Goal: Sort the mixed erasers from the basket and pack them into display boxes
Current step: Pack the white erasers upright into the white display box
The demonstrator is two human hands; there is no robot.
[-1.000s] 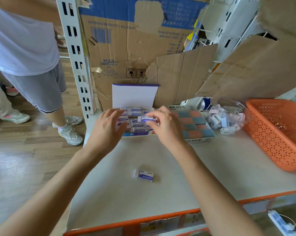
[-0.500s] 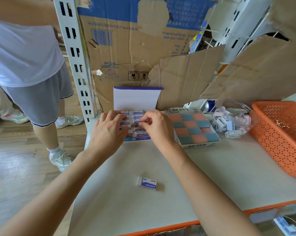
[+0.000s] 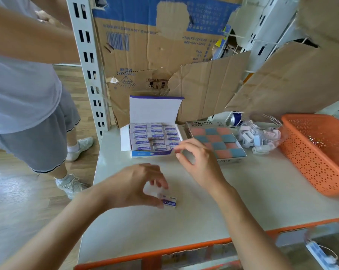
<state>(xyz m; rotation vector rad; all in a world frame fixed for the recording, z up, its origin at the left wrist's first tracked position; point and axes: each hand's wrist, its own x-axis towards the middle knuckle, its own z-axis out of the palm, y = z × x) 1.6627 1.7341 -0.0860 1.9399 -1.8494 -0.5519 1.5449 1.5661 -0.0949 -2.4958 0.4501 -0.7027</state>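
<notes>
A white display box [image 3: 125,141] with its lid up stands at the back of the shelf, filled with rows of purple-sleeved erasers. My left hand [image 3: 133,184] pinches a loose purple-and-white eraser [image 3: 169,202] that lies on the shelf in front of the box. My right hand [image 3: 199,162] hovers just in front of the box's right corner with loosely curled fingers that hold nothing. A second box [image 3: 231,155] of pink and blue erasers sits to the right. The orange basket [image 3: 310,152] stands at the far right.
A clear bag [image 3: 260,137] of small pale erasers lies between the checkered box and the basket. Torn cardboard [image 3: 209,90] forms the back wall. A white slotted shelf post [image 3: 86,61] rises at left. A person in grey shorts [image 3: 34,137] stands left of the shelf.
My left hand left the box and dropped to the loose eraser on the shelf, taking hold of it. My right hand pulled back from the box, no longer holding an eraser.
</notes>
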